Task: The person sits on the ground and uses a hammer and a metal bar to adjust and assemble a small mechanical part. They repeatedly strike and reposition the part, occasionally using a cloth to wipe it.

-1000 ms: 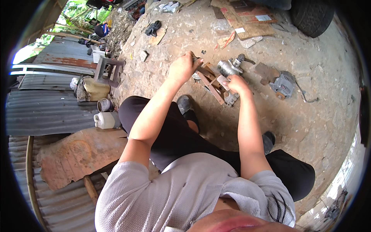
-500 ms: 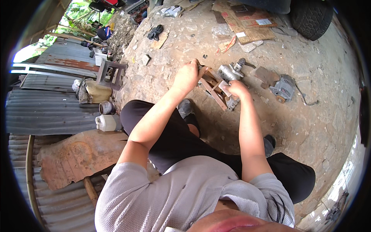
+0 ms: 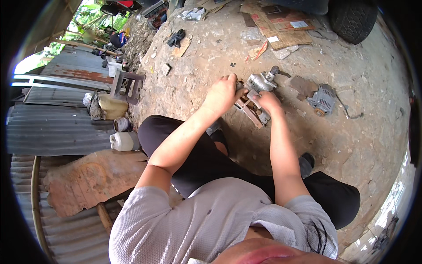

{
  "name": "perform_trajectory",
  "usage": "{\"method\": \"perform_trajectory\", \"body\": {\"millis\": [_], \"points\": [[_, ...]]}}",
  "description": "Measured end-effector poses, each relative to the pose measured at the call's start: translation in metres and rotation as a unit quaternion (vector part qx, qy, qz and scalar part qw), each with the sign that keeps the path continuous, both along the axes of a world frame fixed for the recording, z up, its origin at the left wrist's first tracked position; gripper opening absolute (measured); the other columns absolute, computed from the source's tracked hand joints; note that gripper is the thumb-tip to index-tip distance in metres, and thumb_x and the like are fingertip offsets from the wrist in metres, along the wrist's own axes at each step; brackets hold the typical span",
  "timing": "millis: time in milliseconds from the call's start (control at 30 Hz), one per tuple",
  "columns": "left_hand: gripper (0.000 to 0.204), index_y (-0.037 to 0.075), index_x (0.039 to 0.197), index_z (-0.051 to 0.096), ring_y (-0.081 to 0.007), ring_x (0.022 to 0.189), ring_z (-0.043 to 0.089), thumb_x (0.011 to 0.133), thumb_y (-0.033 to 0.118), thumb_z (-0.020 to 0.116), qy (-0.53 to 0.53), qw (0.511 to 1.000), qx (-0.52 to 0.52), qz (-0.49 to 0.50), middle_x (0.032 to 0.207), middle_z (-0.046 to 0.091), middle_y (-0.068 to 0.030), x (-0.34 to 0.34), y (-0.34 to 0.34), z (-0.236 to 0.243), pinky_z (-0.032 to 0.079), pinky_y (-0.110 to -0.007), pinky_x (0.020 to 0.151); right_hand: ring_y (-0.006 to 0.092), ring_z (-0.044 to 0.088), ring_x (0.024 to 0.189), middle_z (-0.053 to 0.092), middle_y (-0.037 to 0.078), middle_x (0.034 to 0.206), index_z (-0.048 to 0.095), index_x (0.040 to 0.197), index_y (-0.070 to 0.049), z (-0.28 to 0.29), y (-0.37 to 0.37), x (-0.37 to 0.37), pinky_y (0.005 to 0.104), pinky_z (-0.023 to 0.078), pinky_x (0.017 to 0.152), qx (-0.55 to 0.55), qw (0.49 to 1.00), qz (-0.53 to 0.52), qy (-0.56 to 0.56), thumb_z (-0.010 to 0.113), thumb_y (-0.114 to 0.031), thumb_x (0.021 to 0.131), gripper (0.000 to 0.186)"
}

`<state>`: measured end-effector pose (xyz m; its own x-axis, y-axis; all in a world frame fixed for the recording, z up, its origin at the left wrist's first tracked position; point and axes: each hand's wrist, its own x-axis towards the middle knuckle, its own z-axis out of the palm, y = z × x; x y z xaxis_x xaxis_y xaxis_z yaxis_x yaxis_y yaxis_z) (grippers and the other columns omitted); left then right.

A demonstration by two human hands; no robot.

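Out in front of me, my left hand point(image 3: 224, 92) is curled round a small dark grey piece point(image 3: 240, 85), mostly hidden by the fingers. My right hand point(image 3: 271, 101) pinches a flat, pale grey block point(image 3: 252, 95) close beside it. Both hands are over a reddish-brown angular frame point(image 3: 250, 115) with grey metal fittings, lying on the ground. Just beyond them sits a silver cylindrical motor part point(image 3: 257, 82). Right of my right hand lie a rusty flat plate point(image 3: 301, 84) and a grey alternator-like unit point(image 3: 321, 99) beside a short dark hose point(image 3: 351, 116).
Cardboard sheets point(image 3: 285, 37) and a vehicle tyre point(image 3: 354, 22) are at the top right. A dark plastic bag point(image 3: 176, 38) lies farther off. Along the left stand corrugated sheets point(image 3: 52, 132), a dark stool point(image 3: 118, 88), a yellowish jerrycan point(image 3: 112, 107) and a white one point(image 3: 127, 141).
My left hand has moved down and to the right, closer to my right hand, which has dropped slightly. The gap between the two hands over the brown frame is narrower.
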<state>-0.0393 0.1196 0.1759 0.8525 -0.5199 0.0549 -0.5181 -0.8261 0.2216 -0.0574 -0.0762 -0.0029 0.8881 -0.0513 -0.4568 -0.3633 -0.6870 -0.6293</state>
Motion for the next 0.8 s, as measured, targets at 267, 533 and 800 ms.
{"method": "perform_trajectory", "body": {"millis": [267,533,800], "points": [[0.056,-0.003,0.101,0.057,-0.044,0.091,0.072,0.09,0.048,0.077,0.029,0.998,-0.009,0.061,0.089,0.071,-0.0286,0.03,0.011,0.0,0.058,-0.053,0.077,0.0351,0.068,0.118,0.07,0.022,0.128,0.067,0.132,-0.004,-0.016,-0.025,0.007,0.0434,0.051,0.1,0.08,0.993,0.076,0.033,0.071,-0.047,0.095,0.057],[0.052,-0.003,0.102,0.057,-0.0463,0.093,0.069,0.092,0.045,0.076,0.013,1.0,-0.011,0.021,0.093,0.069,-0.0271,0.017,-0.003,-0.004,0.056,-0.053,0.082,0.0314,0.069,0.115,0.071,0.027,0.124,0.063,0.138,0.002,-0.026,-0.016,0.005,0.0404,0.052,0.098,0.138,0.989,-0.03,0.047,0.077,-0.038,0.094,0.061],[0.051,-0.003,0.103,0.055,-0.0448,0.092,0.07,0.093,0.044,0.075,-0.018,1.0,0.006,-0.006,0.096,0.068,-0.0271,-0.003,-0.004,-0.009,0.057,-0.052,0.078,0.0407,0.066,0.119,0.069,0.026,0.127,0.068,0.128,0.0,-0.017,0.006,0.001,0.0457,0.05,0.101,0.005,0.999,-0.016,-0.048,0.067,-0.048,0.098,0.057]]}}
